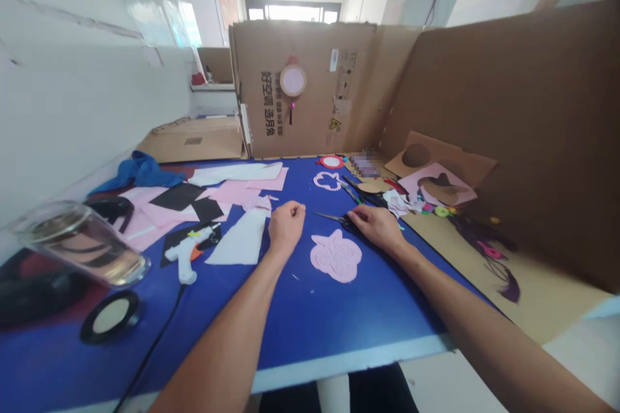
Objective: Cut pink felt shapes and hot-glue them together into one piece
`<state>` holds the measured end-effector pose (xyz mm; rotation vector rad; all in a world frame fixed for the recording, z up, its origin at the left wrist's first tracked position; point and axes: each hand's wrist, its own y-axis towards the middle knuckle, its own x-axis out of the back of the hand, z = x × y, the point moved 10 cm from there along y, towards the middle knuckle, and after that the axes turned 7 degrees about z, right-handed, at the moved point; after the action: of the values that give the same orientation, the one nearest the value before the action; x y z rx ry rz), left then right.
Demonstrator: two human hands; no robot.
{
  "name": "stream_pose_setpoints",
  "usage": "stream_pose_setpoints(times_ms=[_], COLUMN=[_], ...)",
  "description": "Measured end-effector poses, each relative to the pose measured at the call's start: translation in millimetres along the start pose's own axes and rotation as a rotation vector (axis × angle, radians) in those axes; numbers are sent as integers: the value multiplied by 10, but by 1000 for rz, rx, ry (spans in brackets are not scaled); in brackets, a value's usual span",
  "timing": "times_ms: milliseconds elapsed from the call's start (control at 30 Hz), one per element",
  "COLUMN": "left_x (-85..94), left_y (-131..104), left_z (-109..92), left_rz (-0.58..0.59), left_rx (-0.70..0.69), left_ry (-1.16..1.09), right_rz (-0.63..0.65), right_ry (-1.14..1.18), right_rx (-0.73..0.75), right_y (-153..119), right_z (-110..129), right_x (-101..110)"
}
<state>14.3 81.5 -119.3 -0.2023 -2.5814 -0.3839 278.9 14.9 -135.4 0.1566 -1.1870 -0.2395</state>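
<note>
R hand (372, 222) fingers were curled round the scissors (338, 218) handles, tips aimed twd L hand (287, 224), its fingers fisted, contents couldn't tell. Pink cutout (336, 257) lay flat on desk (310, 322) nearby; a hasty L swing could've nicked knuckles or, dipping, torn paper.

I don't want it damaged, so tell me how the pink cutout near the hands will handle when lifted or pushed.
The pink cutout is probably light, since it looks thin. Lying flat on the blue table, it would likely slide rather than roll. Its narrow pointed tips might bend easily if pinched.
</note>
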Motion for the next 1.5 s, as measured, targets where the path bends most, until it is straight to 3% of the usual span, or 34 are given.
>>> stream_pose_setpoints(times_ms=[600, 1167, 1500], left_x=[58, -93, -181], left_y=[-3, -20, -237], left_z=[-42, 31, -361], left_rz=[-18, 62, 163], left_rx=[-52, -2, -127], left_ry=[80, 101, 211], right_rz=[0, 60, 85], right_ry=[132, 199, 174], right_rx=[-53, -50, -48], right_y=[37, 69, 45], right_z=[-122, -124, -96], right_x=[37, 20, 31])
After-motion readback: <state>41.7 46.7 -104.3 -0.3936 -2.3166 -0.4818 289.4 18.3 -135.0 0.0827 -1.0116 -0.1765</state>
